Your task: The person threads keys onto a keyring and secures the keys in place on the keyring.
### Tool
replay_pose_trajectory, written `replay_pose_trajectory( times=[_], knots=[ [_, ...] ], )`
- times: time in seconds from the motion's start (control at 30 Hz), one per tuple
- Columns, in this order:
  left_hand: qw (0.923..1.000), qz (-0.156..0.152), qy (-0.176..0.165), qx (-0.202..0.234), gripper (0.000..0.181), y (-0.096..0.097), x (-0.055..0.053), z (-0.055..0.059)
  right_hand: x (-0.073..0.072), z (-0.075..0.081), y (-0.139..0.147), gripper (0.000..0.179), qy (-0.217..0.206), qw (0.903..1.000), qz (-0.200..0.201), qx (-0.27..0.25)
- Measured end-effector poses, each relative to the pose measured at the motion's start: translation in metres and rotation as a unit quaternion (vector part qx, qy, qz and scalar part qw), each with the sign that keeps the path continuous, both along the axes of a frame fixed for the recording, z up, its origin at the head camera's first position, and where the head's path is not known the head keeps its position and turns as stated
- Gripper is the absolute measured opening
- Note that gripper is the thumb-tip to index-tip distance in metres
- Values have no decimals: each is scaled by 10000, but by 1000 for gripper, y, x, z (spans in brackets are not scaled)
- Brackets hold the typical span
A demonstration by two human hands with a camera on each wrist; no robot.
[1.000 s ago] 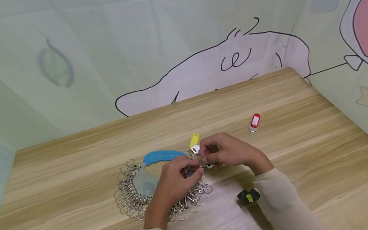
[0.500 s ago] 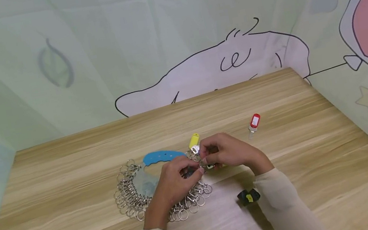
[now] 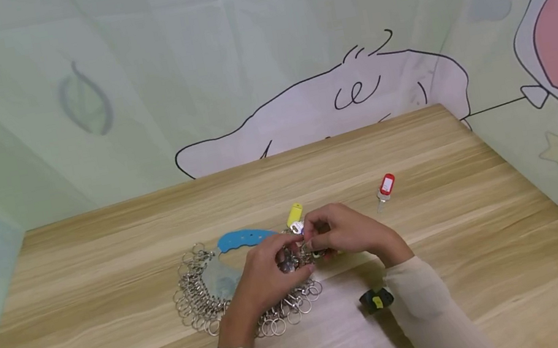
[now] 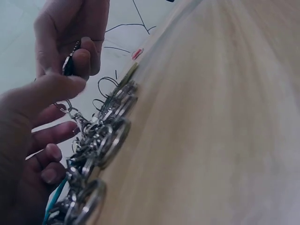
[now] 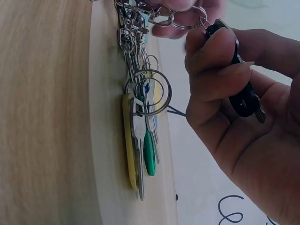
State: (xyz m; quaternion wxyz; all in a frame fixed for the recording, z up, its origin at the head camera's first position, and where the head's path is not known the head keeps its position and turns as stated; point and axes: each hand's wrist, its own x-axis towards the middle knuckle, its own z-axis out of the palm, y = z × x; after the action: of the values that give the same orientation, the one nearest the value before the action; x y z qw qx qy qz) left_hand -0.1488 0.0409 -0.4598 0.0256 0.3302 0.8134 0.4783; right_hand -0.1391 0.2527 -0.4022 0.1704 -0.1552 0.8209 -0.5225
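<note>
My right hand (image 3: pixel 344 228) pinches a key (image 5: pixel 243 93) with a black head between thumb and fingers. A thin split ring (image 5: pixel 190 18) runs from the black head to a metal clasp. Around that ring and the nearby clasps lies my left hand (image 3: pixel 262 270), thumb and index finger spread apart; its thumb (image 4: pixel 51 89) stretches towards the right hand in the left wrist view. Beneath is a curved key holder with a blue handle (image 3: pixel 245 238) and a row of clasps with rings (image 3: pixel 195 301). A yellow key tag (image 3: pixel 294 215) with a key lies beyond the fingers.
A red key tag (image 3: pixel 387 183) with a key lies on the wooden table (image 3: pixel 104 261) at the right. Yellow and green tags (image 5: pixel 149 154) with keys hang together at the holder's end in the right wrist view. A printed cloth backdrop stands behind the table.
My left thumb and index finger have parted, the thumb moving down and the index finger up, showing more of the metal clasps. My right hand keeps its pinch in nearly the same place.
</note>
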Motion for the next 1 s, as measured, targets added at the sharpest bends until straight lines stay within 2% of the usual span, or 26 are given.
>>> replay_pose_trajectory(
  times=[0.13,0.33,0.5,1.0],
  knots=[
    [9999,44,-56,152,46,0,0,1,0,-1,0,9,-57,10000,-63,34],
    [9995,83,-149,261,32,-1,0,0,0,-1,0,10,-114,9999,-62,-10],
    [9991,29,-177,382,29,-2,0,0,-1,-2,0,11,-90,9999,-43,-18],
    [9994,47,-316,157,20,-2,0,0,-1,-3,1,14,76,9999,100,-102]
  ],
)
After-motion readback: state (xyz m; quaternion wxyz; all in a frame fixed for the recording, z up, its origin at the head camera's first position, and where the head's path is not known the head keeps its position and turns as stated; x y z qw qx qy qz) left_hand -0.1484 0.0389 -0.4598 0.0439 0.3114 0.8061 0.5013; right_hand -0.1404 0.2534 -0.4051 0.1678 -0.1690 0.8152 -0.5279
